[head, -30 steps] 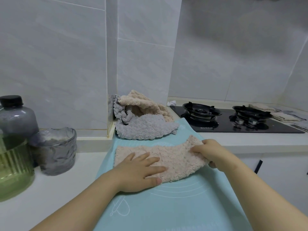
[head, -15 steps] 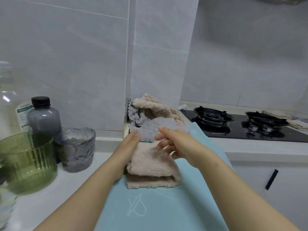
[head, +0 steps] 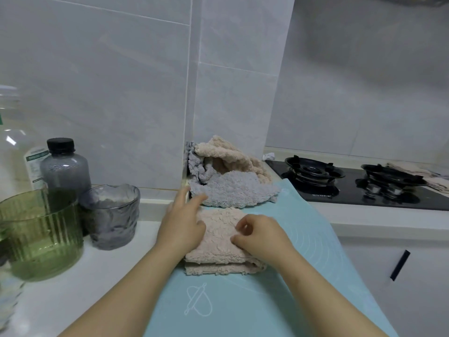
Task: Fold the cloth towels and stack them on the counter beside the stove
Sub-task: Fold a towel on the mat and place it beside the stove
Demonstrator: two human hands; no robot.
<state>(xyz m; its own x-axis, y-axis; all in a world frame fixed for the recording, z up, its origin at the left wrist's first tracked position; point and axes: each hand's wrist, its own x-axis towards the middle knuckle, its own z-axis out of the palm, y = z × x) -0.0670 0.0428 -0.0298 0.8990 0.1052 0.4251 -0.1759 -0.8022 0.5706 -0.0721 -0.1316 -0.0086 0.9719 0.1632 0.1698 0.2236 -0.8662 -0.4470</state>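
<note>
A beige towel (head: 220, 242) lies folded into a thick square on the light blue mat (head: 243, 307). My left hand (head: 181, 222) rests flat on the towel's left side, fingers straight and pointing away from me. My right hand (head: 260, 235) presses on its right side with curled fingers that appear to pinch the top layer. Behind the mat, in the wall corner, an unfolded grey towel (head: 230, 190) and a second beige towel (head: 230, 158) lie in a heap.
On the white counter at left stand a green ribbed jar (head: 41, 237), a smoky grey glass (head: 111, 217) and a dark bottle (head: 64, 166). A black gas stove (head: 349, 188) sits at right, with more cloths (head: 418, 172) beyond it.
The beige towel went from a long strip to a folded square. Both hands have come down onto it; the right hand, lifted half a second ago, now lies on its right side.
</note>
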